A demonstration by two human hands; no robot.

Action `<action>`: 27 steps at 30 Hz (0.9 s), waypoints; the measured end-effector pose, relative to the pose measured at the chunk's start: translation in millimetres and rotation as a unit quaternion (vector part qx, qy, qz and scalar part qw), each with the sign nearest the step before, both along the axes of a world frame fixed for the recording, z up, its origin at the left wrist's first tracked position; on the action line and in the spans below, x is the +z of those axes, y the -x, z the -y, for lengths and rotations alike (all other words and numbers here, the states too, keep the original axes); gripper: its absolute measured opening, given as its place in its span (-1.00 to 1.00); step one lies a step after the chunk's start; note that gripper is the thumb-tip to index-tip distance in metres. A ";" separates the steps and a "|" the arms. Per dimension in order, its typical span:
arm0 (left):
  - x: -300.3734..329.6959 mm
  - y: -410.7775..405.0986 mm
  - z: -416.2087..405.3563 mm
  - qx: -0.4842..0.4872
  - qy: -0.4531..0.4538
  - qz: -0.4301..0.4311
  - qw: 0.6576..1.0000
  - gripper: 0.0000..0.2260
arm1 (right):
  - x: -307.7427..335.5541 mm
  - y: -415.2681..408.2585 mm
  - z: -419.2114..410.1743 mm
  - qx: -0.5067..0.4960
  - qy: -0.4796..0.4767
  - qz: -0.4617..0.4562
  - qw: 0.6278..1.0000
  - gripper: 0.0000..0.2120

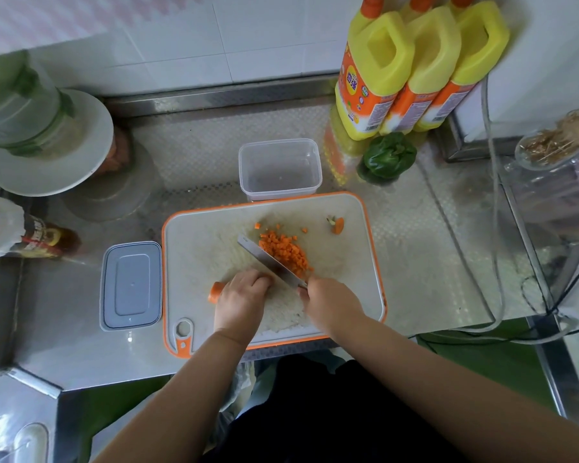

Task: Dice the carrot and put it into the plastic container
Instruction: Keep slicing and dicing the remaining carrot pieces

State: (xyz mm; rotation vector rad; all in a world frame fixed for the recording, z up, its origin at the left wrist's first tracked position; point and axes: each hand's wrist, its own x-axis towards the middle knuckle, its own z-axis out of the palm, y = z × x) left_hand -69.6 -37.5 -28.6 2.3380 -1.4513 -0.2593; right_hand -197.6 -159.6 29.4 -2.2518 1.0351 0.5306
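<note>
Head view, left hand grip pinning carrot lying crosswise, right hand gripping knife angled away-left.

Counter: embossed, shiny sheet metal. Cutting board: matt plastic, scored rough. Container: clear smooth plastic. Knife blade: bright metal. Bottles: glossy plastic.

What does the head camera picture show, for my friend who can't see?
A right hand cuts with a knife while the left hand holds a carrot on a cutting board, beside diced carrot. Behind stands an empty plastic container.
</note>
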 end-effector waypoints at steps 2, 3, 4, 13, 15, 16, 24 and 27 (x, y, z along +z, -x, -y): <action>-0.7 0.7 0.7 0.011 -0.010 0.003 1.000 -0.80 | 2.1 1.6 -5.2 0.011 0.016 0.005 1.000 -0.72; -0.7 1.0 1.4 0.018 -0.017 -0.001 1.000 -0.81 | 2.5 1.8 -7.4 0.017 0.026 0.006 0.999 -0.75; -0.3 1.5 1.9 0.030 -0.025 -0.011 0.999 -0.82 | 2.0 2.1 -9.5 0.027 0.037 0.005 0.999 -0.78; 2.2 2.8 4.8 0.072 -0.062 -0.066 0.993 -0.89 | -2.1 -2.2 -19.3 0.027 0.029 -0.041 0.998 -0.84; 0.7 2.2 3.7 0.061 -0.055 -0.052 0.995 -0.87 | -4.9 -3.4 -16.8 0.017 0.017 -0.027 0.999 -0.77; -0.1 1.2 3.2 0.055 -0.049 -0.043 0.996 -0.85 | -5.0 -4.5 -13.3 0.004 0.001 -0.022 1.000 -0.73; 6.8 -3.7 3.5 0.061 -0.064 -0.040 0.995 -0.90 | 6.1 -1.6 -5.6 -0.006 -0.020 0.008 1.000 -0.69; 5.6 -1.9 1.5 0.040 -0.093 -0.005 0.995 -0.87 | 8.5 0.1 -15.8 0.021 0.022 0.021 0.999 -0.76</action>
